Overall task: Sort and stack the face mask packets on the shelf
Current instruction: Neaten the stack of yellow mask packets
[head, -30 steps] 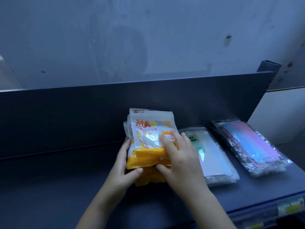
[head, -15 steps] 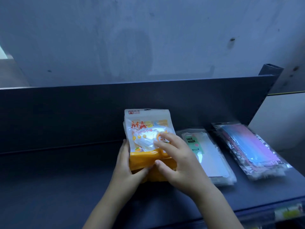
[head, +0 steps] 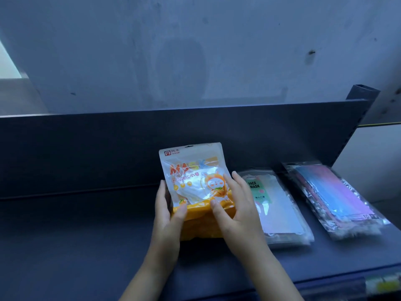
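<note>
Left hand [head: 166,210], right hand [head: 235,210] clamp orange packet stack [head: 195,187] from both sides — square edges flush, seat flat on shelf [head: 76,240] beside green-label pile [head: 275,205].

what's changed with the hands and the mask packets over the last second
The right hand slid off the orange and white mask packet stack's front to its right edge, uncovering the cartoon; the left hand stays on the left edge. The clear green-labelled packet and the clear pink-blue packet stayed flat.
</note>
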{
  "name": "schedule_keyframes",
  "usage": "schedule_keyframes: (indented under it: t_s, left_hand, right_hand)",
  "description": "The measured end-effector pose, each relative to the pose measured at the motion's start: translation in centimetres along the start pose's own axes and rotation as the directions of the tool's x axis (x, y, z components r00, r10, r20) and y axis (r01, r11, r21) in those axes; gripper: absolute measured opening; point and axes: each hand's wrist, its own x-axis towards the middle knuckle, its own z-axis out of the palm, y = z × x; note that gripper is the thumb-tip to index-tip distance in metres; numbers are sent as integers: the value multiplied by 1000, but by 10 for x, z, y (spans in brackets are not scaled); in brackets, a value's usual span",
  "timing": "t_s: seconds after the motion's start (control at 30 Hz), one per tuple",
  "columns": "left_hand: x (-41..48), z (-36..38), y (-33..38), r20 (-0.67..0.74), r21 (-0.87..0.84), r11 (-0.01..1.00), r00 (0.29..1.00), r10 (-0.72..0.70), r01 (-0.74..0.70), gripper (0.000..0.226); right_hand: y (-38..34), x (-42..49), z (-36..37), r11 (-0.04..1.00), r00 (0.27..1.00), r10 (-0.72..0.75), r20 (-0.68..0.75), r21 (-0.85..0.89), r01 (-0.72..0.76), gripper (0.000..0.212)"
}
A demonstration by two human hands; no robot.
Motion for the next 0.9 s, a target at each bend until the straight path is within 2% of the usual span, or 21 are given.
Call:
schedule_keyframes:
  t_s: [0.1, 0.27, 0.43, 0.6, 0.77, 0.83, 0.9]
  left_hand:
    - [2, 18, 1, -220, -59, 998, 975, -42, 30, 57]
    - [13, 36, 8, -349, -26, 1000, 937, -5, -4, 44]
    - [19, 41, 13, -374, -62, 998, 926, -51, 30, 36]
    - [12, 37, 13, -438, -96, 990, 889, -134, 102, 37]
    - [12, 32, 13, -477, -127, 976, 852, -218, 179, 56]
    - [15, 30, 13, -457, -159, 973, 860, -225, 170, 65]
    - [16, 30, 18, -411, -160, 971, 883, -228, 176, 62]
  right_hand:
    - [-2, -2, 1, 1000, 1000, 16, -21, 14, -16, 58]
    - [-1, -5, 1, 1000, 999, 24, -31, 4, -24, 67]
    - [-3, 0, -8, 996, 996, 84, -2, 29, -84, 69]
    - [-4, -1, -11, 927, 963, 270, -5, 272, -258, 78]
    - [-5, 6, -9, 808, 927, 374, 18, 483, -336, 78]
    - [-7, 11, -9, 795, 920, 389, 35, 492, -355, 78]
    - [-9, 17, -11, 790, 915, 393, 90, 475, -386, 64]
